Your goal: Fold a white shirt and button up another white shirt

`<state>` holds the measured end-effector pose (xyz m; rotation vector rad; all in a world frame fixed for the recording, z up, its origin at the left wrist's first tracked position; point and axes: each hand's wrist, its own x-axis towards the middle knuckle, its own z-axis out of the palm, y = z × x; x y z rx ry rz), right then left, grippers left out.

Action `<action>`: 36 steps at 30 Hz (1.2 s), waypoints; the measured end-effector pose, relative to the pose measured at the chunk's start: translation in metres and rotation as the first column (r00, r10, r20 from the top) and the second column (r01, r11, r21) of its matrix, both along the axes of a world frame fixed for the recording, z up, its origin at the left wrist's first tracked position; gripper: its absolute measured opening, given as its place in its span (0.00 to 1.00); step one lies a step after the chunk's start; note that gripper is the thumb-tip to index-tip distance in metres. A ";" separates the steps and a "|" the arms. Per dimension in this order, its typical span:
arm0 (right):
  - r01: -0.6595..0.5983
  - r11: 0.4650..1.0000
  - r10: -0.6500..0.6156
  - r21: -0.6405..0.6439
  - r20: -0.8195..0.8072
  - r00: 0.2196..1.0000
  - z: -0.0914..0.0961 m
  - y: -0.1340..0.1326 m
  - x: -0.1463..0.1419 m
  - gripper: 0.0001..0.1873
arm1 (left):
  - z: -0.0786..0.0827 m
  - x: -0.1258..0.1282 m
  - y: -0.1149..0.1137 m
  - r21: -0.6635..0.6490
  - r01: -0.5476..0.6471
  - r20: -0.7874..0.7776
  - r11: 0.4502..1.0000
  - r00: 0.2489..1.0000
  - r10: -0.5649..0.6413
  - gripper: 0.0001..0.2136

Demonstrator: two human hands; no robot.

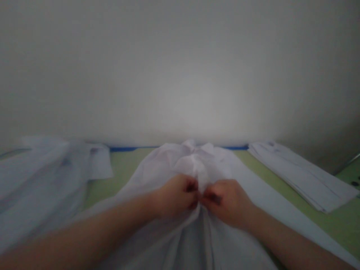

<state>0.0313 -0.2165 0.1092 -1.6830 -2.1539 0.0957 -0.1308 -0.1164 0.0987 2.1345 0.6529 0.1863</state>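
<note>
A white collared garment (157, 167), like a shirt or coat, lies spread before me with its collar towards the wall. Over its front opening, my left hand (178, 195) is closed, fingers curled and pinching the cloth at the front edge. My right hand (229, 200) pinches the same edge from the other side. Both sets of fingertips meet at the middle of the garment, below the collar. Below them the front parts and shows an inner layer. Whether a button lies between the fingertips is too blurred to tell.
A second white garment (56, 180) lies loosely on the left. On the right is a stack of folded white cloth (300, 172). All rest on a green table surface (123, 168) with a blue strip (123, 149) along its back edge, against a grey wall (180, 67).
</note>
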 end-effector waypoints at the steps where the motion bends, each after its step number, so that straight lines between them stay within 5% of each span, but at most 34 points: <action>1: 0.011 1.000 -0.011 -0.006 -0.010 1.000 0.000 -0.001 -0.002 0.11 | 0.002 0.000 -0.001 0.033 -0.010 -0.002 0.999 1.000 0.010 0.09; 9: 0.129 0.974 -0.184 -0.185 -0.320 0.929 -0.004 -0.003 -0.013 0.07 | 0.010 -0.002 -0.009 0.127 -0.007 0.038 0.992 0.999 0.002 0.07; 18: 0.024 0.999 -0.015 0.027 -0.288 0.958 -0.001 -0.006 -0.010 0.06 | 0.013 -0.004 -0.007 0.106 0.041 0.037 0.993 0.998 -0.045 0.08; 24: 0.028 0.995 -0.058 -0.092 -0.341 0.938 -0.005 -0.001 -0.008 0.06 | 0.017 -0.005 -0.006 0.208 -0.001 0.048 0.978 0.999 -0.009 0.07; 31: 0.036 0.994 -0.052 -0.102 -0.162 0.985 0.000 -0.004 -0.010 0.22 | 0.022 -0.005 0.009 0.241 -0.063 0.096 0.968 0.995 0.040 0.09; 36: 0.097 0.995 -0.097 -0.024 0.022 0.995 0.000 -0.010 -0.021 0.22 | 0.029 0.006 0.027 0.237 -0.148 0.089 0.960 0.987 0.130 0.11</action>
